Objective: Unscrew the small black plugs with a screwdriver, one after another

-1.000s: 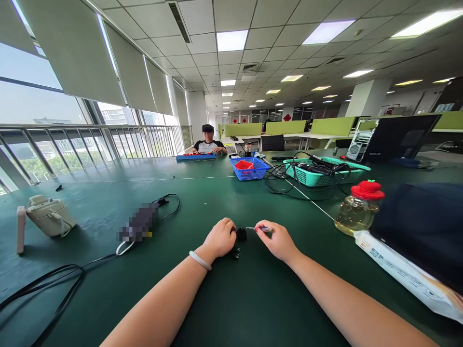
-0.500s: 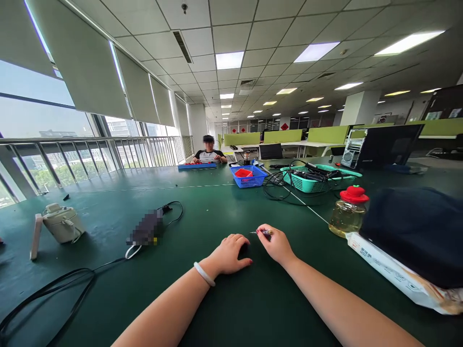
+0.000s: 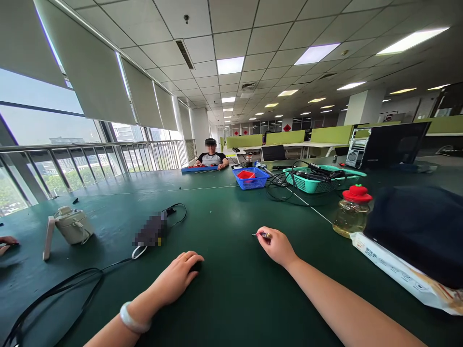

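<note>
My right hand (image 3: 278,246) is closed in a pinch around a slim pen (image 3: 266,235), whose thin tip points left just above or on the dark green table. Part of the pen is hidden by the fingers. Well to the left, my left hand (image 3: 176,275) hovers over or rests on the tabletop, palm down. Its fingers are loosely bent, the thumb stands apart, and nothing shows in it. A pale bangle (image 3: 133,318) circles the left wrist. Closest to that hand is a blurred-out dark device (image 3: 150,230) with a white loop and black cable.
A pale flask (image 3: 73,225) stands at left near another person's hand (image 3: 7,242). Ahead are a blue basket (image 3: 252,182) and a green basket (image 3: 307,185) with cables. On the right stand a red-lidded jar (image 3: 350,219) and a white packet (image 3: 394,274). Someone sits at the far end.
My left hand has moved left and toward me, away from the right hand. The right hand keeps the pen in about the same spot. Another person's hand has appeared at the left edge.
</note>
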The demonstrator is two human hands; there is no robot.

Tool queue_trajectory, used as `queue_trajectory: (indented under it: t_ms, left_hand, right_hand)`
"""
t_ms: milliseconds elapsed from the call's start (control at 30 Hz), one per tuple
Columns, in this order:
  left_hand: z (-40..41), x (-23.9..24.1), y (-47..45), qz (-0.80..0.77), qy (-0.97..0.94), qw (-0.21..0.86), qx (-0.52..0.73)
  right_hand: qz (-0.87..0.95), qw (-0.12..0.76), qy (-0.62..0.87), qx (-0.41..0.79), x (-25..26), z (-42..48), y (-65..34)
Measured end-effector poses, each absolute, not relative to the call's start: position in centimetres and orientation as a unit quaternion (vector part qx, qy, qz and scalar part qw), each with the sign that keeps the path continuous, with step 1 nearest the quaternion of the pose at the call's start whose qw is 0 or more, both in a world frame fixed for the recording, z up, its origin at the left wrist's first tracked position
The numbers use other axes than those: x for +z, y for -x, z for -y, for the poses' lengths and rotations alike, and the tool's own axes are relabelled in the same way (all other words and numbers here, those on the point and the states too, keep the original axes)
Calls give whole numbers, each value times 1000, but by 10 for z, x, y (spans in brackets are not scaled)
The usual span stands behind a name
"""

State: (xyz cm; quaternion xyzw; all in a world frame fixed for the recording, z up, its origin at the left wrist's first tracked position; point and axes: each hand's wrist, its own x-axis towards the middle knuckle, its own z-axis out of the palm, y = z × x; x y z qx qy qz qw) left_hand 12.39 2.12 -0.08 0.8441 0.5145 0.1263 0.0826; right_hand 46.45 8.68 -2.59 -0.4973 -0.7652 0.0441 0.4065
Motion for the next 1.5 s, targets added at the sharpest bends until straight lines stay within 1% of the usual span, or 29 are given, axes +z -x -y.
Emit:
queue_trajectory:
  t_ms: [100, 267, 400, 467, 700, 833, 1000, 1300, 1500]
  left_hand:
    - [-14, 1, -85, -557, -818, 72, 125]
    - [-2, -3, -31, -627, -764, 7, 155]
    - [9, -11, -5, -687, -697, -67, 193]
    - [14, -15, 0, -709, -671, -79, 201]
    - [21, -15, -6, -716, -675, -31, 178]
    - [21, -14, -5, -724, -663, -37, 185]
    - [22, -13, -6, -740, -630, -80, 221]
    - [13, 10, -34, -707, -638, -79, 294]
    - [5, 6, -51, -699, -640, -54, 313]
  right_hand:
    - [769, 405, 492, 46, -26, -87, -464]
    - [773, 407, 484, 46, -24, -85, -463]
    - [776, 400, 485, 49, -24, -86, -464]
    - [776, 400, 485, 50, -25, -87, -464]
    - [775, 401, 486, 49, -25, -86, -465]
    - [775, 405, 482, 48, -25, -87, -467]
    - [774, 408, 482, 47, -26, -89, -469]
    - [777, 400, 483, 48, -26, -88, -469]
    - [774, 405, 483, 55, -26, -88, -469]
